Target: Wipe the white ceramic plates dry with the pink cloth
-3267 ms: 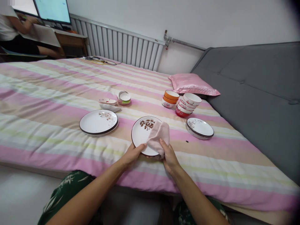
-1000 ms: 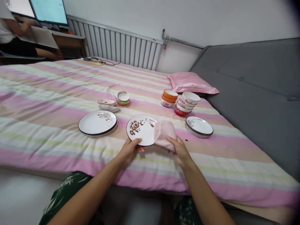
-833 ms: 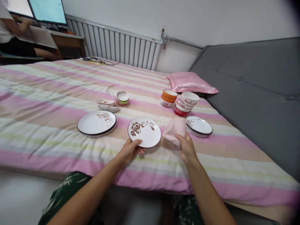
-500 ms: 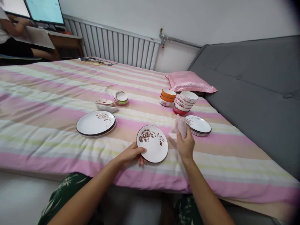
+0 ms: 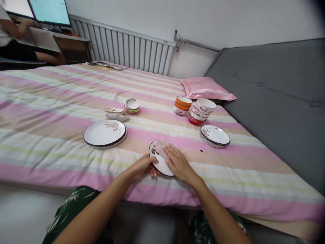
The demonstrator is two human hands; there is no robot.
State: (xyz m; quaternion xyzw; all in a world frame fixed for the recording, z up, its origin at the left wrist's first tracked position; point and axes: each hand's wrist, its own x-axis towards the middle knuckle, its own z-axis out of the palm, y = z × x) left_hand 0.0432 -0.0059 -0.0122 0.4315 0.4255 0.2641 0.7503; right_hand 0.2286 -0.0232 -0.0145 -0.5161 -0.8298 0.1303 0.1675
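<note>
My left hand (image 5: 145,167) grips the near-left rim of a small white plate (image 5: 164,165), thumb on top and fingers beneath. The plate has a dark edge and a brown flower print, partly covered now. On its face lies a pale pink cloth (image 5: 162,145), pressed down by my right hand (image 5: 179,165), whose fingers are stretched over it. Part of the cloth is hidden under those fingers. To the right is a stack of similar plates (image 5: 215,135). Larger oval plates (image 5: 101,133) are stacked to the left.
Behind the plates on the striped bed (image 5: 142,135) stand orange bowls (image 5: 183,101), red-and-white bowls (image 5: 203,112), small dishes (image 5: 132,105) and shallow dishes (image 5: 115,115). A pink pillow (image 5: 207,88) lies by the grey headboard (image 5: 266,74). Cables (image 5: 106,65) rest farther back. A person (image 5: 15,37) sits at a desk.
My right hand has moved left with the cloth, from beside the right plate stack onto the held plate. My left hand keeps its grip. A small dark speck now shows on the bedspread.
</note>
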